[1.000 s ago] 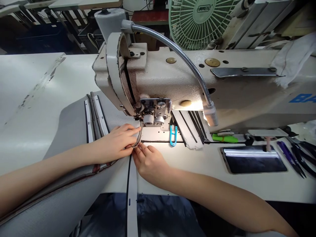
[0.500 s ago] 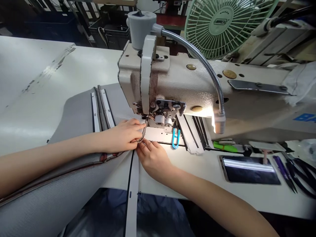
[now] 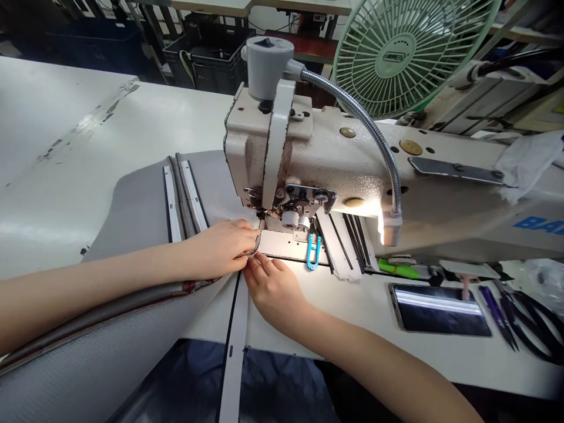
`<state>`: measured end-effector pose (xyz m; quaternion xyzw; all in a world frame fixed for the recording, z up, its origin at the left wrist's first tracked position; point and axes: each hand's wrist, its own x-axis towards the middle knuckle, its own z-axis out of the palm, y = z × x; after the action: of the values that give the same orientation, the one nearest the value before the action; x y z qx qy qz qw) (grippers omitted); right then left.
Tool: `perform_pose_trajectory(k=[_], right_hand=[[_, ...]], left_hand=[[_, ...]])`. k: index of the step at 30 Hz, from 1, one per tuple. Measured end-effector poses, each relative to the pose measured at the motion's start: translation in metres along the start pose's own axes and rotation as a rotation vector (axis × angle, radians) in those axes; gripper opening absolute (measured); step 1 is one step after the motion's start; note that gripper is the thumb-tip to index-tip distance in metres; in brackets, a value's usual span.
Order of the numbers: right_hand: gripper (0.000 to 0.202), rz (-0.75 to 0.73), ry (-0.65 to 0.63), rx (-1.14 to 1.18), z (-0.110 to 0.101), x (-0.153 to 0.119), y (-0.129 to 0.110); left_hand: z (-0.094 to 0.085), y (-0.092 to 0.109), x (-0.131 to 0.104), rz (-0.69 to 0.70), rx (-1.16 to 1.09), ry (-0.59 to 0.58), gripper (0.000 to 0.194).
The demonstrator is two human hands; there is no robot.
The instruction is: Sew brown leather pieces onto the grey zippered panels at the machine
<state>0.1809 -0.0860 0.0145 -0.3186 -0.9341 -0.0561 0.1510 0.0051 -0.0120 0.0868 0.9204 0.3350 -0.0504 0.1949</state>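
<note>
My left hand (image 3: 222, 248) lies over the edge of a grey mesh fabric panel (image 3: 132, 200), gripping it between thumb and fingers just in front of the sewing machine's needle area (image 3: 263, 216). Close beside it, my right hand (image 3: 274, 288) pinches the top of a long white strip (image 3: 235, 346) with a black edge, where it meets the fabric. The fingertips and the exact joint are partly hidden. The strip hangs past the table's front edge. Part of the panel is folded toward me under my left forearm, with a brown-red trim (image 3: 127, 308) along it.
The sewing machine (image 3: 326, 147) carries a lit gooseneck lamp (image 3: 391, 226). Blue thread snips (image 3: 313, 251), loose strips (image 3: 341, 247), a phone (image 3: 440, 310), a purple tool (image 3: 497, 317) and black-handled scissors (image 3: 531, 323) lie to the right. A green fan (image 3: 396, 56) stands behind.
The view has shifted a little, so the machine sits farther right and lower. My left hand now covers more of the fabric corner by the needle; both hands keep their hold.
</note>
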Motion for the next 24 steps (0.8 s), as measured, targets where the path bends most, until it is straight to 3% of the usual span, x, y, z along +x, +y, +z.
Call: perform_pose_trajectory(k=[6, 16, 21, 24], right_hand=[[0.034, 0.0, 0.013, 0.005, 0.0, 0.0, -0.002], [0.034, 0.053, -0.068, 0.022, 0.001, 0.011, 0.024], [0.022, 0.16, -0.174, 0.242, -0.019, 0.015, 0.018], [0.018, 0.149, -0.219, 0.499, -0.028, 0.024, 0.006]], left_hand=[[0.001, 0.0, -0.001, 0.014, -0.026, 0.017, 0.02], [-0.013, -0.003, 0.022, -0.099, 0.08, -0.019, 0.022], [-0.018, -0.001, 0.012, -0.148, 0.152, 0.027, 0.008], [-0.03, 0.0, 0.0, -0.138, 0.169, -0.009, 0.026]])
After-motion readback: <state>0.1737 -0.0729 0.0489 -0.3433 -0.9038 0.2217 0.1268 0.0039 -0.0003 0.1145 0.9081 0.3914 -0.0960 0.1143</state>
